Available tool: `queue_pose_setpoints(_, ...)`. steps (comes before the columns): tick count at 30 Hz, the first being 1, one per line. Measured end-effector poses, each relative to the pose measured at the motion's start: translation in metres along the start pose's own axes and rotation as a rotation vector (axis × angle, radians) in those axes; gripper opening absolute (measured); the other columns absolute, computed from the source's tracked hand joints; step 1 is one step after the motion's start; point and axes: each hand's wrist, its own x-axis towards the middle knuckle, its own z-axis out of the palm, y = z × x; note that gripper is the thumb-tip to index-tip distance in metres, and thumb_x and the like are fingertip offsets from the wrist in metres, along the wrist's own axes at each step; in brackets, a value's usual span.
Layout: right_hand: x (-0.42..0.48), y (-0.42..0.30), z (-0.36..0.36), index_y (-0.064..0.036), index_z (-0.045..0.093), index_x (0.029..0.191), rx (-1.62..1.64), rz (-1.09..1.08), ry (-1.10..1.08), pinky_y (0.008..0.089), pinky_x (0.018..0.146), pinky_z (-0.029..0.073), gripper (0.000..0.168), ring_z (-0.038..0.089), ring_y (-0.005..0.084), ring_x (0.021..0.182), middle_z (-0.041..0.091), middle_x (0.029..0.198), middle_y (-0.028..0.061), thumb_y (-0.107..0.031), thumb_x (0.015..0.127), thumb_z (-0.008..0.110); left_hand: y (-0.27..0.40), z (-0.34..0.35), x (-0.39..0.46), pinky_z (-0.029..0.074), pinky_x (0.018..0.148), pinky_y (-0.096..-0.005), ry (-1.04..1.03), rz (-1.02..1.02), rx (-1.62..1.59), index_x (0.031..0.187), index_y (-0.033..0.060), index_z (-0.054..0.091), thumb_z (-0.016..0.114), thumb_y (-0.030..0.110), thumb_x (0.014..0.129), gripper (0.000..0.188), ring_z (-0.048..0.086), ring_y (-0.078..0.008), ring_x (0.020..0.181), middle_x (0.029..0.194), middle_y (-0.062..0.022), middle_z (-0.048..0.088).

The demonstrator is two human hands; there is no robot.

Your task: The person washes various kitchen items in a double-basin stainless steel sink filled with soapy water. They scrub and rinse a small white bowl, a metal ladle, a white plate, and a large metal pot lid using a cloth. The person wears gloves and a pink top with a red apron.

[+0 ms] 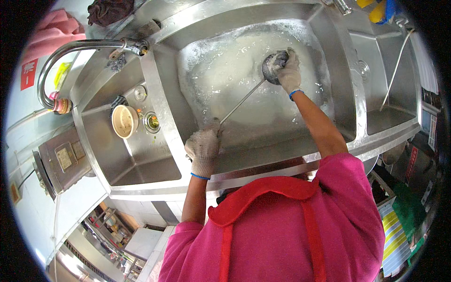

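Observation:
My left hand [206, 142], in a knitted work glove, grips the thin metal handle [243, 100] of a ladle near the front of the large middle sink basin. The dark round bowl [270, 74] of the ladle is at the handle's far end, over soapy water [229, 77]. My right hand [290, 72], gloved the same way, presses a dark scouring pad [278, 60] against the bowl; the fingers partly hide the pad. Foam lines the far and side walls of the basin.
The left stainless basin [105, 151] holds a beige plastic basket [125, 121] and a drain strainer [152, 122] with food scraps. A curved faucet [88, 44] reaches over its back edge. In the right basin hangs a white hose [398, 67]. Pink cloth [58, 33] lies at upper left.

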Motion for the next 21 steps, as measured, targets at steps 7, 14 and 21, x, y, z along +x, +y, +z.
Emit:
queue_pose_setpoints(7,0.010,-0.013,-0.017,-0.018,0.057,0.109,-0.583,-0.865,-0.422,0.0360,0.087,0.044,0.034,0.055,0.0241,0.099,0.057,0.110,0.0068,-0.025,0.075,0.059,-0.028,0.014,-0.014,0.049,0.052,-0.0363,0.251,0.232,0.301,0.103,0.0099,0.054,0.051,0.016,0.081,0.023,0.063,-0.0253,0.069,0.081,-0.0091,0.062)
queue_pose_setpoints(14,0.001,-0.038,-0.033,-0.011,0.063,0.096,-0.745,-0.649,-0.789,0.0329,0.094,0.039,0.026,0.051,0.0245,0.109,0.057,0.114,0.0071,-0.025,0.075,0.060,-0.003,-0.006,-0.012,0.049,0.056,-0.0372,0.235,0.225,0.241,0.101,0.0072,0.054,0.052,0.014,0.078,0.025,0.062,-0.0250,0.074,0.084,-0.0095,0.061)
queue_pose_setpoints(21,-0.014,0.070,0.052,-0.008,0.053,0.113,-0.460,-0.230,-0.350,0.0350,0.090,0.041,0.039,0.053,0.0271,0.104,0.057,0.112,0.0109,-0.028,0.080,0.055,0.004,0.009,-0.005,0.049,0.053,-0.0396,0.127,0.068,0.029,0.100,0.0089,0.054,0.051,0.018,0.081,0.021,0.063,-0.0288,0.066,0.076,-0.0098,0.062)
